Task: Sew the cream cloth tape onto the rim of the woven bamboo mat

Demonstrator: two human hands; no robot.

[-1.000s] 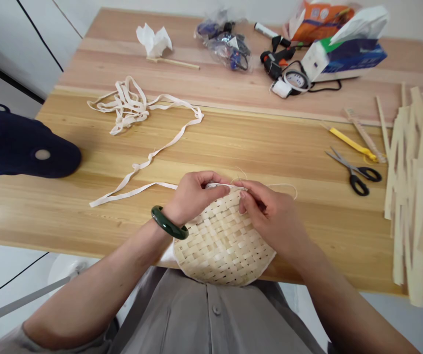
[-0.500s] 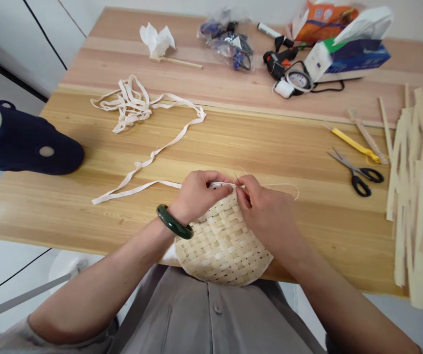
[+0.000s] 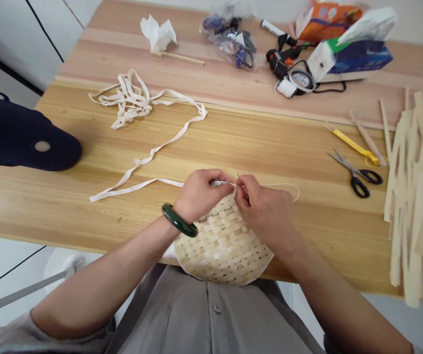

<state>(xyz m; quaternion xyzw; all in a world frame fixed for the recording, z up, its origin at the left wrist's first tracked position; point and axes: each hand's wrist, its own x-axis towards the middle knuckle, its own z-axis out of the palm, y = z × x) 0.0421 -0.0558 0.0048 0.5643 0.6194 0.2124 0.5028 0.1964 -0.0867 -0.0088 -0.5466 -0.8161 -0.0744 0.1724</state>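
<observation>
A round-edged woven piece of pale flat strips rests at the table's front edge, against my shirt. My left hand pinches its upper rim together with the white fabric tape that runs along that rim. Close beside it, my right hand is closed with thumb and fingertips on a thin needle, whose tip sticks up above the rim. A fine pale thread trails out to the right behind my right hand. A dark green bangle circles my left wrist.
Loose tape lies heaped at the back left, near a dark blue bottle. On the right are scissors, a yellow tool and pale strips. Behind stand a glue gun, bagged items and a tissue box.
The needle stands slightly higher and more upright at the rim, with my right fingertips shifted a little. My left hand keeps its hold. The view has moved slightly.
</observation>
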